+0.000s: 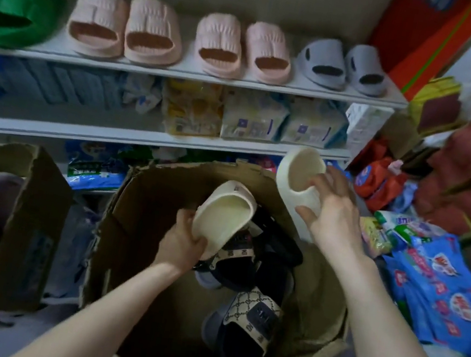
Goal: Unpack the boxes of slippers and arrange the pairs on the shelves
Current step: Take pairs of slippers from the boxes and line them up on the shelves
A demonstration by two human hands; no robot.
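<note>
Both hands loaded, 1 cream slipper each, so that's the pair. My left hand [182, 241] has its fingers curled round the low end of the left cream slipper [222, 217], at frame centre just above the open cardboard box [131, 191]. It looks like the heel end, with the strap end up-right. My right hand [331, 214] has thumb and fingers clamped on the low end of the right cream slipper [300, 177], right of centre over the box's far rim. Its footbed faces me and its long axis is near vertical in frame. The 2 look to point opposite ways, so I reckon 1 needs flipping before they sit as a pair. The target lies up and ahead, and the right hand is nearer the shelves. The top shelf [183, 73] across the upper frame carries a green pair [9, 9] at the left, 2 pink pairs [125, 26] [241, 48], then a grey pair [345, 65]. The only bare board I see is a narrow strip at the right end, likely tight for 2. The middle shelf [79, 127] is packed with packets. Patterned slippers [254, 317] are still in the box. A second box [19, 234] sits at lower left and blue packets [443, 293] crowd the right edge.
</note>
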